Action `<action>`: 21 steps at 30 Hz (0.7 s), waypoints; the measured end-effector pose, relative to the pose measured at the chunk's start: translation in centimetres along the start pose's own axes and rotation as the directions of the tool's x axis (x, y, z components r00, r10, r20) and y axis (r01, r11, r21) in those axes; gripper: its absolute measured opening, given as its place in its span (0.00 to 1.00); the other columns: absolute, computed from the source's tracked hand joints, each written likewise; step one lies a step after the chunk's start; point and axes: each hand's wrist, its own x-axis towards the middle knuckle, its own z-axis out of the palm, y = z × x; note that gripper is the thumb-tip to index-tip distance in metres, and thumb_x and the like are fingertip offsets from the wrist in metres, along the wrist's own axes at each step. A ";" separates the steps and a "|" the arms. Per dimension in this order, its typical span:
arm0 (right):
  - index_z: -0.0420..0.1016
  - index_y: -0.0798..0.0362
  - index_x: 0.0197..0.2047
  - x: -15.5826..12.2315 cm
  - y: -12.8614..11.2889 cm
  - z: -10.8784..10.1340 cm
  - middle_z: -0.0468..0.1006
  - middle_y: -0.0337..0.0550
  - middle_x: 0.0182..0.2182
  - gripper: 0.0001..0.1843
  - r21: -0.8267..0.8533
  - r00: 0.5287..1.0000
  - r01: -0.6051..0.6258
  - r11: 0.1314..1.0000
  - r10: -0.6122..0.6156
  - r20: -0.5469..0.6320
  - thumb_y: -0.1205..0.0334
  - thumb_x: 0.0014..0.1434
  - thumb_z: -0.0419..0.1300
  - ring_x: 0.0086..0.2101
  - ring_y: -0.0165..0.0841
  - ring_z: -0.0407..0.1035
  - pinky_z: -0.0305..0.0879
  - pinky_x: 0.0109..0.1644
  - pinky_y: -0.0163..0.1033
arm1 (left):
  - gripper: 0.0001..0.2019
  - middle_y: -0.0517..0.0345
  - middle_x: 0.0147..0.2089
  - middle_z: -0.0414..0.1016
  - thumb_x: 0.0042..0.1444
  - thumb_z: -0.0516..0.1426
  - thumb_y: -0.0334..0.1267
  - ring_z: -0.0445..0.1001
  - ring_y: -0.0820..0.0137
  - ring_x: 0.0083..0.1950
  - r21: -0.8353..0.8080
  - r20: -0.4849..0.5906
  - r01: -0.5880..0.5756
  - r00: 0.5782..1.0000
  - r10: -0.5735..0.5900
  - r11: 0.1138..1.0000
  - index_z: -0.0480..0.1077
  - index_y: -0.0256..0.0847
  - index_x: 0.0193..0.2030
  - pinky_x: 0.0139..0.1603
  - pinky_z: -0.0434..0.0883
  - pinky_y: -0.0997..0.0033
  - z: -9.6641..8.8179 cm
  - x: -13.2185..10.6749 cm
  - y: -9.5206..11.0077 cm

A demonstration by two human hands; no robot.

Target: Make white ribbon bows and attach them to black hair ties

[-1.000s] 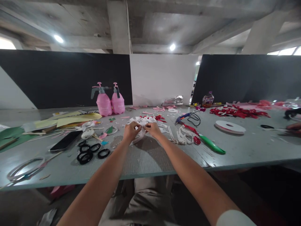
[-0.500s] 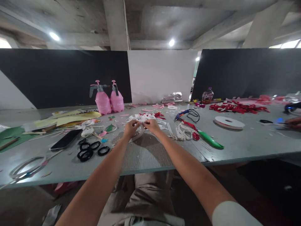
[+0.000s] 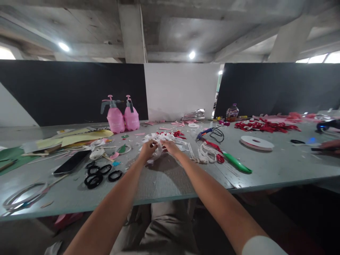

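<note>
My left hand (image 3: 148, 149) and my right hand (image 3: 170, 146) are close together over the middle of the table. Between them is a loop of white ribbon (image 3: 158, 151), held by the fingers of both hands; the exact finger contact is small and partly hidden. Just behind the hands lies a heap of white ribbon pieces (image 3: 156, 136), with red ribbon bits (image 3: 179, 134) beside it. To the right, a tangle of white ribbon (image 3: 208, 153) rests near a blue glue gun (image 3: 204, 133) with a black cord.
Left are a black phone (image 3: 72, 162), several black rings (image 3: 95, 175) and yellow paper (image 3: 85, 137). Two pink spray bottles (image 3: 116, 120) stand behind. Right are a green tool (image 3: 237, 163), a ribbon spool (image 3: 256, 142), a red ribbon pile (image 3: 265, 125) and another person's hand (image 3: 330, 145).
My fingers have shifted slightly on the white ribbon, and its loop shows more between the hands. The view has tipped up a little. The other person's hand has moved slightly left.
</note>
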 end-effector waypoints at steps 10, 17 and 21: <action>0.76 0.54 0.37 -0.4 -1.4 0.4 0.78 0.41 0.29 0.20 0.359 1.000 -0.008 0.933 0.005 0.009 0.48 0.46 0.64 0.28 0.32 0.70 0.66 0.31 0.35 | 0.09 0.62 0.20 0.68 0.53 0.50 0.44 0.64 0.76 0.19 -0.369 0.086 0.070 0.995 -0.041 0.927 0.62 0.40 0.30 0.22 0.61 0.75 1.2 -0.3 1.8; 0.73 0.54 0.34 0.9 -0.9 -0.2 0.80 0.46 0.34 0.21 0.390 0.952 0.072 0.918 0.053 -0.301 0.45 0.45 0.62 0.35 0.37 0.74 0.69 0.36 0.38 | 0.10 0.66 0.19 0.61 0.52 0.51 0.45 0.58 0.78 0.18 -0.317 0.074 0.098 0.994 -0.078 0.944 0.61 0.40 0.30 0.21 0.55 0.77 1.4 -0.2 1.4; 0.70 0.54 0.35 1.4 -0.7 -1.4 0.79 0.47 0.33 0.22 0.417 0.896 0.119 0.901 0.083 -0.436 0.43 0.47 0.59 0.34 0.36 0.74 0.70 0.33 0.38 | 0.10 0.66 0.19 0.61 0.52 0.52 0.45 0.58 0.77 0.20 -0.258 0.082 0.085 0.994 -0.066 0.962 0.63 0.40 0.29 0.23 0.55 0.77 1.4 -0.2 1.3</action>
